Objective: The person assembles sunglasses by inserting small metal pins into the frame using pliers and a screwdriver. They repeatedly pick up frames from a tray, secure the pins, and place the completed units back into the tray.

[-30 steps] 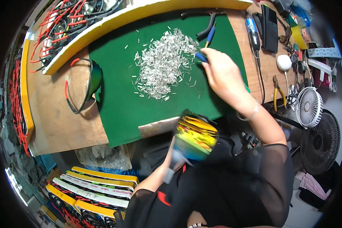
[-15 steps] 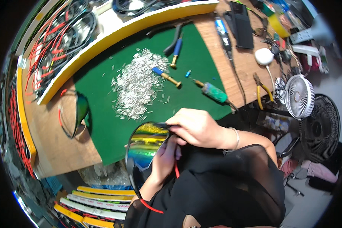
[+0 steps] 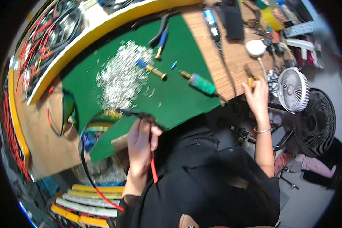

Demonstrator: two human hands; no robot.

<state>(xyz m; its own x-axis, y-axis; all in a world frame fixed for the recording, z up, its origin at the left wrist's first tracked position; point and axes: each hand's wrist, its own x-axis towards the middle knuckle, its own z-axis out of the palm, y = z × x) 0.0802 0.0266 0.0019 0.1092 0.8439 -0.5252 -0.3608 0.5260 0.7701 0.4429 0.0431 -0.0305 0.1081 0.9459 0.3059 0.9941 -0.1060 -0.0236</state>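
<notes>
My left hand (image 3: 140,142) is closed around one side of a pair of sunglasses (image 3: 92,137) with mirrored lenses and red-tipped black temples. They hang over the near left edge of the green mat (image 3: 171,108), somewhat blurred. Off to the right, my right hand (image 3: 257,99) has its thumb and fingers around the yellow handles of pliers (image 3: 250,79) at the table's edge. A heap of small white diamond-shaped pieces (image 3: 121,76) lies on the mat. Beside it are a blue-and-brass tool (image 3: 152,69), a similar second one (image 3: 161,43) and a green-handled tool (image 3: 202,84).
A second pair of sunglasses (image 3: 67,108) rests on the brown board at left. Coiled red and black cables (image 3: 49,41) sit behind a yellow-edged barrier (image 3: 70,57). A white fan (image 3: 293,90) and a larger black fan (image 3: 314,121) stand at right.
My right hand has left the sunglasses and moved right to the pliers. The left hand has shifted left with the sunglasses still in it. The whole view has shifted slightly.
</notes>
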